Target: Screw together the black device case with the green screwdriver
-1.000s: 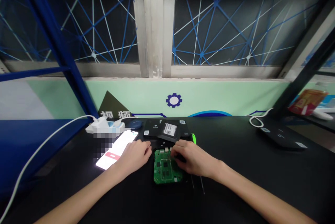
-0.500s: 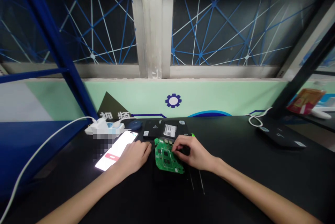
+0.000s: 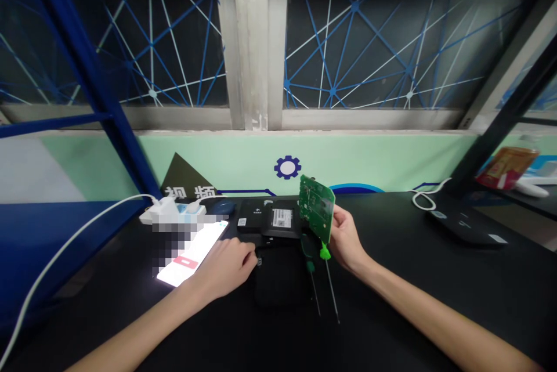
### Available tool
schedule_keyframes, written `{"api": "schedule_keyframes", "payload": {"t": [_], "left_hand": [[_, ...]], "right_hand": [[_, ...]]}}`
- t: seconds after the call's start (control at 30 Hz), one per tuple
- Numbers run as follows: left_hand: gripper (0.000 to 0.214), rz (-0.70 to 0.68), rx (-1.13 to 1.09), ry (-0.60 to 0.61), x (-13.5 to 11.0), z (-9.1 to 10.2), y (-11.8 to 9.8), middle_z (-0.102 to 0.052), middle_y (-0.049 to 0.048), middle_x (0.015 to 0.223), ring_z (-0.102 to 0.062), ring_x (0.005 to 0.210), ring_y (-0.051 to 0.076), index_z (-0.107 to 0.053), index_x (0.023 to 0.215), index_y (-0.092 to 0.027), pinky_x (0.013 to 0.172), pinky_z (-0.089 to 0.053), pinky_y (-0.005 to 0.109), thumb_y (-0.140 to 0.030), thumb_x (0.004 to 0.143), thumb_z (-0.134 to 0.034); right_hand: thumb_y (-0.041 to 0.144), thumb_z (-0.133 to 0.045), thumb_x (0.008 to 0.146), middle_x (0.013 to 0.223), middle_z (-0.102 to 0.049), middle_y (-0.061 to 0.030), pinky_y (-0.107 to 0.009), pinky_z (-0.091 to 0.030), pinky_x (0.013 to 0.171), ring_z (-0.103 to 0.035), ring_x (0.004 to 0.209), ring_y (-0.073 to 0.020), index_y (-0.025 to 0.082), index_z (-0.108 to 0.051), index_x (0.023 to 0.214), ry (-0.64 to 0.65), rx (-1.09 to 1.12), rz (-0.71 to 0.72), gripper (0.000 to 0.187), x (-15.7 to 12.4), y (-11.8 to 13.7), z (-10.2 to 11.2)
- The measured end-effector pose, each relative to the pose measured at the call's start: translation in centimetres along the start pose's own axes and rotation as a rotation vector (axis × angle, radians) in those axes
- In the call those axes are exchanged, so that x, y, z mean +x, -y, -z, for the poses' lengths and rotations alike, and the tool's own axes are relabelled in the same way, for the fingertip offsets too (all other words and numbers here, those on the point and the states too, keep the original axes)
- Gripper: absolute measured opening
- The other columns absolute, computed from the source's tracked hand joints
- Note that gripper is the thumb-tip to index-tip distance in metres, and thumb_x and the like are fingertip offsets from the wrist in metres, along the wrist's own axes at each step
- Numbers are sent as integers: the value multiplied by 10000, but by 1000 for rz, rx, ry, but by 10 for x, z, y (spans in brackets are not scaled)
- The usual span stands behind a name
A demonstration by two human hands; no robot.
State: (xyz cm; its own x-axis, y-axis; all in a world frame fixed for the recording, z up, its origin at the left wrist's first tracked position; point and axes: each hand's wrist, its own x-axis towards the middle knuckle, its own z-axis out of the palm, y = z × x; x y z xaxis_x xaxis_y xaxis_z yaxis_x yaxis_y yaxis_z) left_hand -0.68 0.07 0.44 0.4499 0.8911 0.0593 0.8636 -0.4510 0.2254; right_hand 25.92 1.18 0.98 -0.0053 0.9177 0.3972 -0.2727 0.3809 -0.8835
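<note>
My right hand (image 3: 348,238) grips a green circuit board (image 3: 317,206) by its right edge, holding it tilted up above the table. My left hand (image 3: 232,264) has its fingers curled at the left edge of a black plastic case (image 3: 278,273); the fingertips are partly hidden there. Below the board lie two screwdrivers with thin metal shafts: a bright green-handled screwdriver (image 3: 325,251) and a dark green-handled screwdriver (image 3: 310,266). The raised board covers part of the handles.
A lit phone (image 3: 198,253) lies beside my left forearm, near a white power strip (image 3: 150,215) with a cable. Behind the case are black boxes (image 3: 252,212), one with a white label (image 3: 282,218). Another black device (image 3: 465,227) lies at the right.
My right hand has lifted the circuit board off the black case, up and to the right, turning it steeply. The case and screwdriver handles now show. My left hand shifted slightly right.
</note>
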Motion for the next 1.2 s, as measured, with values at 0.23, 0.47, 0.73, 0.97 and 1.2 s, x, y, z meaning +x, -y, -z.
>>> {"api": "schedule_keyframes", "payload": {"t": [0.23, 0.47, 0.73, 0.97, 1.2], "left_hand": [[323, 32, 0, 6, -1, 1, -2, -552, 5, 550, -518, 508, 158, -507, 586, -195, 514, -234, 276, -229, 899, -434], [344, 30, 10, -17, 0, 1, 0, -491, -5, 514, -462, 482, 141, -445, 541, -192, 507, -220, 280, -206, 883, -414], [313, 50, 43, -24, 1, 5, -1, -511, 10, 531, -503, 510, 162, -467, 546, -195, 535, -228, 290, -209, 857, -441], [306, 37, -2, 6, 2, 12, -4, -432, -12, 508, -486, 511, 156, -407, 534, -198, 538, -221, 289, -187, 831, -481], [301, 42, -4, 47, 5, 12, 0, -465, 0, 536, -503, 531, 162, -415, 542, -201, 527, -200, 294, -191, 836, -482]], "right_hand": [[340, -824, 745, 870, -703, -37, -311, -560, 756, -676, 820, -204, 192, -671, 917, -8, -6, 22, 274, 2, -3, 5], [374, -805, 764, 833, -626, -25, -273, -518, 713, -602, 753, -159, 196, -630, 844, 38, -94, 45, 262, -1, 3, -1], [314, -655, 898, 837, -598, -41, -310, -474, 734, -568, 783, -179, 200, -561, 794, 263, -382, 188, 181, -12, 4, -9], [202, -600, 892, 816, -611, -29, -305, -473, 719, -579, 734, -164, 202, -528, 799, 542, -630, 225, 118, -13, -3, -6], [58, -595, 782, 837, -617, 0, -306, -409, 770, -567, 754, -153, 209, -526, 841, 693, -885, 324, 177, -14, -3, -5]]}}
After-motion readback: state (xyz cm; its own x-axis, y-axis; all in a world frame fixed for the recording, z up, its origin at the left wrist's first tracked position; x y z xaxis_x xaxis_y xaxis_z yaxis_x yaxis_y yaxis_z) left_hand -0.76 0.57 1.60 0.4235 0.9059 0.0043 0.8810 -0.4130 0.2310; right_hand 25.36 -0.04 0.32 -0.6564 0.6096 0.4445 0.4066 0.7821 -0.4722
